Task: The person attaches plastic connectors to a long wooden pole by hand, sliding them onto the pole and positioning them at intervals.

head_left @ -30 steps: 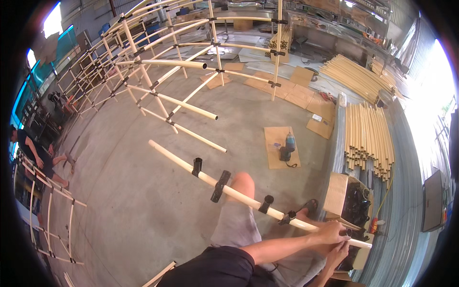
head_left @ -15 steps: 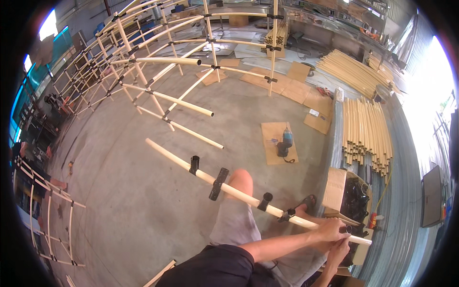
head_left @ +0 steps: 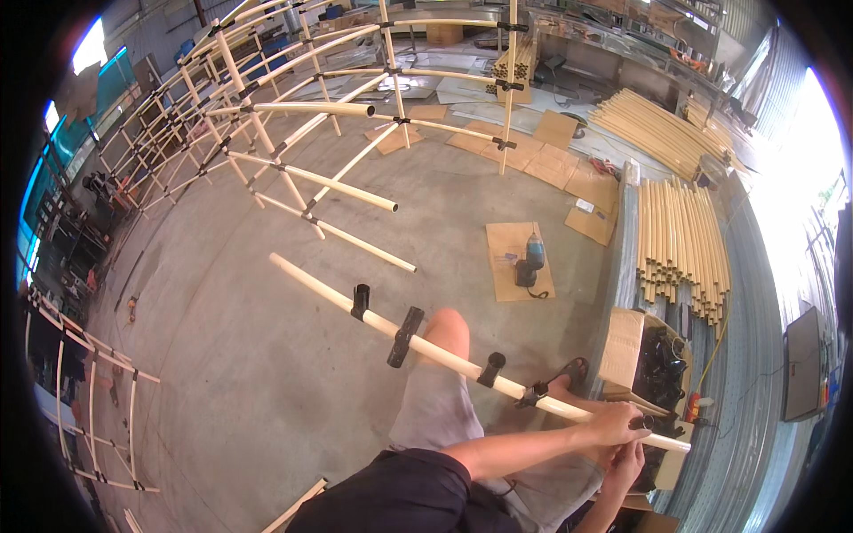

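A long cream pipe (head_left: pixel 458 362) lies slantwise over my raised knee, its near end at the lower right. Several black pipe joints sit along it, one a longer crosswise piece (head_left: pixel 405 337). My left hand (head_left: pixel 611 424) is closed around a black pipe joint (head_left: pixel 641 423) near the pipe's right end. From below, my right hand (head_left: pixel 625 464) closes its fingers on the same joint, with the fingertips partly hidden behind the pipe and left hand.
A cardboard box (head_left: pixel 622 351) of black joints stands beside my hands. Bundled cream pipes (head_left: pixel 680 235) lie beyond it. A cordless drill (head_left: pixel 533 258) rests on a cardboard sheet (head_left: pixel 506 284). A large pipe frame (head_left: pixel 289 191) stands ahead, and a smaller frame (head_left: pixel 93 409) stands at left.
My fingers have shifted slightly around the joint at the pipe's right end. The pipe and its other joints keep nearly the same place.
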A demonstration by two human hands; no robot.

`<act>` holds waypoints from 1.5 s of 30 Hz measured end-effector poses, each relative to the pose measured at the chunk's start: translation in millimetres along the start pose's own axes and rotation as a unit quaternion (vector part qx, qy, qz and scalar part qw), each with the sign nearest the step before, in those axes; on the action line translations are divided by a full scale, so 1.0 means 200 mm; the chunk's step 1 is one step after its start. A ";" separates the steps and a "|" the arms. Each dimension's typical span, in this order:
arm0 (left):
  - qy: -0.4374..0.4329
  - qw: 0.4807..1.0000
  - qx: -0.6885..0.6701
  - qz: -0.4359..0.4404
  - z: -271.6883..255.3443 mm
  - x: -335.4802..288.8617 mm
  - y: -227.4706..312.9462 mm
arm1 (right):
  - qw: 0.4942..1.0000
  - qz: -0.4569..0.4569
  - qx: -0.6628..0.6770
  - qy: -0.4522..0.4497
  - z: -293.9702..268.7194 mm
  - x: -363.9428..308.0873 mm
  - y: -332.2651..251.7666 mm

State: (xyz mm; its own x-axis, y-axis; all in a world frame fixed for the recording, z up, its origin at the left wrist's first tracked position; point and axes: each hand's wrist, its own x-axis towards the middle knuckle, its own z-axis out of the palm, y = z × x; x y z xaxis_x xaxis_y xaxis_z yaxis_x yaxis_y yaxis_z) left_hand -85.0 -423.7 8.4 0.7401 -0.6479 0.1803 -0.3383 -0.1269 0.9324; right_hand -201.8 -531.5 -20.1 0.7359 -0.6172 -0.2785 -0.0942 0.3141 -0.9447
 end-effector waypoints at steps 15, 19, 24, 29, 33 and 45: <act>0.033 0.999 0.006 0.005 0.02 0.03 0.00 | 0.757 -0.279 -0.591 -0.003 0.20 -0.10 -0.25; 0.057 0.998 0.015 0.026 0.02 -0.01 0.01 | 0.824 -0.275 -0.496 -0.011 0.15 -0.08 -0.16; 0.027 0.997 0.070 0.030 0.02 0.02 0.11 | 0.956 -0.202 -0.203 0.056 0.16 -0.07 -0.12; 0.046 0.989 0.131 0.048 -0.05 0.01 0.10 | 0.988 0.074 0.099 0.095 0.25 -0.09 -0.10; 0.074 0.994 0.017 0.075 0.05 0.05 -0.04 | 0.876 0.221 0.421 0.076 0.25 -0.04 -0.12; -0.005 0.997 -0.065 0.047 0.06 0.04 0.06 | 0.937 0.067 0.327 0.099 0.29 -0.06 0.01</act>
State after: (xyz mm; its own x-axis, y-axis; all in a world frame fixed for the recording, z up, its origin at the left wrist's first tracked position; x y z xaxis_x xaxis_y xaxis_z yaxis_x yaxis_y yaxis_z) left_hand -89.7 -439.9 18.1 0.7019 -0.6607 0.2662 -0.3277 0.0322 0.9442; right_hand -171.6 -482.2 -8.4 0.6024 -0.6419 -0.4745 0.3026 0.7337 -0.6084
